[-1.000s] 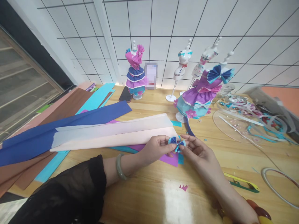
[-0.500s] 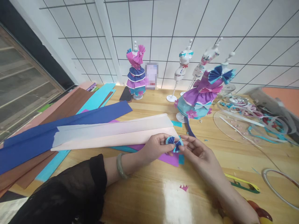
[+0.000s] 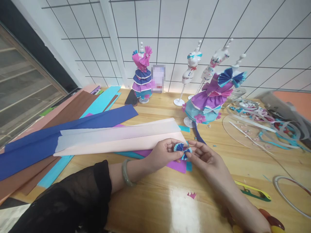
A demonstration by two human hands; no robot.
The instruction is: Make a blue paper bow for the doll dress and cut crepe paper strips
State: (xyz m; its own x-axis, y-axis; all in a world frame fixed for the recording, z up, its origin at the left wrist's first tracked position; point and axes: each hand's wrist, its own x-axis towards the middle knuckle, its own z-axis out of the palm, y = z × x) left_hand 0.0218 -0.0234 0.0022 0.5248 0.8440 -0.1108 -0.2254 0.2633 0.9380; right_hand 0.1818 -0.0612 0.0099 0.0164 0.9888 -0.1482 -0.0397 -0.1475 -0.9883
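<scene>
A small pleated paper bow [image 3: 179,147], dark blue with a light-blue edge, is pinched between both hands above the table. My left hand [image 3: 162,151] grips its left half between thumb and fingers. Thumb and fingertips of my right hand [image 3: 206,160] close on the right half, covering part of it. Beneath and behind the hands lie a pale pink paper strip [image 3: 121,142] and a purple paper piece [image 3: 177,165]. Beyond them stands a mini dress form [image 3: 206,100] in a purple and light-blue paper dress, with a larger blue bow on its chest.
Folded crepe paper in dark blue [image 3: 116,117], brown [image 3: 70,106] and light blue [image 3: 102,100] covers the left. Another dressed form [image 3: 143,77], a phone [image 3: 131,97] and bare white forms [image 3: 190,69] stand behind. Ribbons [image 3: 286,126] and a yellow-green cutter [image 3: 254,191] lie right.
The bow has tilted slightly between my fingers, its right half turning down and partly behind the right fingertips. Both hands stay nearly in place.
</scene>
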